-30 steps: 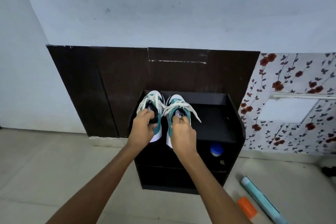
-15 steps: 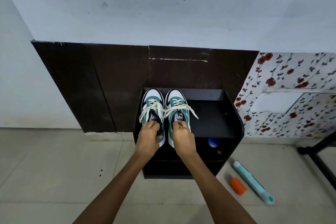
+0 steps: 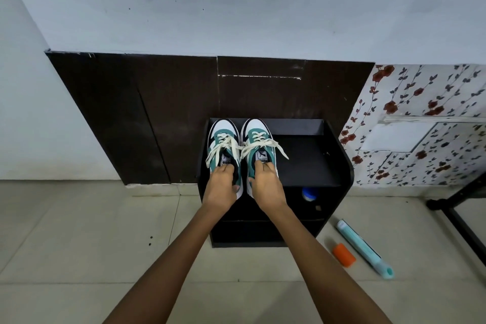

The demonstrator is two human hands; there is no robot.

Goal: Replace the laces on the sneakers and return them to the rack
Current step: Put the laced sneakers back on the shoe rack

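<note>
While the fingers [image 3: 223,169] of the left hand [image 3: 222,188] curl into the collar of the left sneaker [image 3: 222,137], the fingers [image 3: 261,166] of the right hand [image 3: 267,185] grip the right sneaker [image 3: 259,131] likewise. Both stand side by side on the left of the rack [image 3: 310,160] top, toes to the wall [image 3: 184,102], cream laces [image 3: 228,143] threaded. A teal tube [image 3: 364,248] lies on the floor [image 3: 79,231] nearby.
</note>
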